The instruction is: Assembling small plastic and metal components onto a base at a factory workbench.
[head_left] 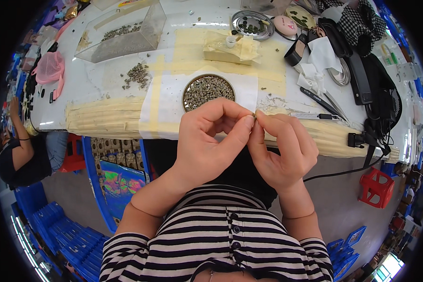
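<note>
Above the table's front edge, my left hand point(215, 136) and my right hand point(283, 145) meet at their fingertips. Thumb and forefinger of each are pinched on one tiny brownish-gold part point(254, 115), mostly covered by the fingers; its exact kind is too small to tell. Just beyond my left hand, a round shallow tin point(184, 96) full of small metallic grey-brown pieces point(209, 90) rests on a white sheet point(160, 98). A loose heap of similar pieces point(137, 76) lies on the table to the left.
A clear box point(150, 30) with more pieces stands far left. A taped block point(228, 54) holds a small white cup. Tweezers point(336, 104), a black-handled tool point(318, 101), tissues and straps crowd the right. Beside my left arm is a blue crate point(91, 174); a person sits far left.
</note>
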Demonstrator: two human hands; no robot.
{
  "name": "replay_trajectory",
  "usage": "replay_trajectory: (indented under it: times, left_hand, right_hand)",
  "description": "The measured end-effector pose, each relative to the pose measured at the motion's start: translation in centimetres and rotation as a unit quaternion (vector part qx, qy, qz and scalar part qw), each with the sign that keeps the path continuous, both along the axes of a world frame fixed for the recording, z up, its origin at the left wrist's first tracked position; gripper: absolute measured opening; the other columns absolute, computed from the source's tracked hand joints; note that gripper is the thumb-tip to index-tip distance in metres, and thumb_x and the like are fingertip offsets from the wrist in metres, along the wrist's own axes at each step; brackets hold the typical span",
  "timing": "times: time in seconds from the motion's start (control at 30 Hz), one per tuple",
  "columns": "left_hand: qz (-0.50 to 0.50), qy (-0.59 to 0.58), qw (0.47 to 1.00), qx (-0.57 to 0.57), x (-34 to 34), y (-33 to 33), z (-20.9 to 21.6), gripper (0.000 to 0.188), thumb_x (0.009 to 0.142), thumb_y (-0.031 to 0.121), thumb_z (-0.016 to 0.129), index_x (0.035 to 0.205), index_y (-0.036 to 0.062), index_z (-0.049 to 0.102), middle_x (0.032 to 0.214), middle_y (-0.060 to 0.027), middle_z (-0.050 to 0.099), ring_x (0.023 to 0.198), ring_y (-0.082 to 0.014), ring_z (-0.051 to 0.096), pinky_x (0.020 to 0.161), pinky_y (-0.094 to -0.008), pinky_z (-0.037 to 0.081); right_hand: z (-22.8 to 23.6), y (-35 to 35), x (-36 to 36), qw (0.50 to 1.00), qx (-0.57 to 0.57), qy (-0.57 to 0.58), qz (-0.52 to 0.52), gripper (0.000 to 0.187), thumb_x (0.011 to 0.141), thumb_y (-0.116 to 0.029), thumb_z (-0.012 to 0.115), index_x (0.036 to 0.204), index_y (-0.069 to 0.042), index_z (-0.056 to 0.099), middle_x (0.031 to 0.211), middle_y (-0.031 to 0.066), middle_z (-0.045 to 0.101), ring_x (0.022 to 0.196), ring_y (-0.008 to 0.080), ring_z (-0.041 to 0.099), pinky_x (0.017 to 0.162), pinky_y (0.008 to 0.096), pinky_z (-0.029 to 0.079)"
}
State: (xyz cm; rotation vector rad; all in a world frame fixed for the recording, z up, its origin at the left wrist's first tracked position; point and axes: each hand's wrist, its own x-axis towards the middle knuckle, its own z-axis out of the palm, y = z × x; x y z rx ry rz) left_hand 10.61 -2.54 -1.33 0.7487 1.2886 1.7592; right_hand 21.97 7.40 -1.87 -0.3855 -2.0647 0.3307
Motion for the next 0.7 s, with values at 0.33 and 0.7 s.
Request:
replay_trajectory:
  times: [0.33, 0.7]
  left_hand:
    - [-0.028, -0.044, 0.999, -0.007, -0.9, -0.1, 0.3, 0.004, 0.092, 0.000, 0.065, 0.094, -0.0033, 0.065, 0.082, -0.0023, 0.067, 0.071, -0.0036, 0.062, 0.063, -0.0183, 0.049]
    - [0.090, 0.330, 0.939, 0.025, -0.2, 0.3, 0.5, 0.011, 0.082, -0.009, 0.069, 0.091, -0.0044, 0.067, 0.081, -0.0072, 0.066, 0.069, -0.0098, 0.063, 0.062, -0.0219, 0.050]
  right_hand:
    - [0.0, 0.2, 0.2, 0.999, 0.048, -0.017, 0.012, 0.029, 0.066, 0.005, 0.075, 0.094, -0.001, 0.071, 0.077, 0.0070, 0.065, 0.060, 0.0193, 0.063, 0.053, 0.0281, 0.051]
    - [0.7, 0.7, 0.5, 0.997, 0.020, -0.062, 0.033, 0.025, 0.072, 0.001, 0.077, 0.095, -0.002, 0.071, 0.079, 0.0071, 0.067, 0.062, 0.0197, 0.064, 0.053, 0.0291, 0.051]
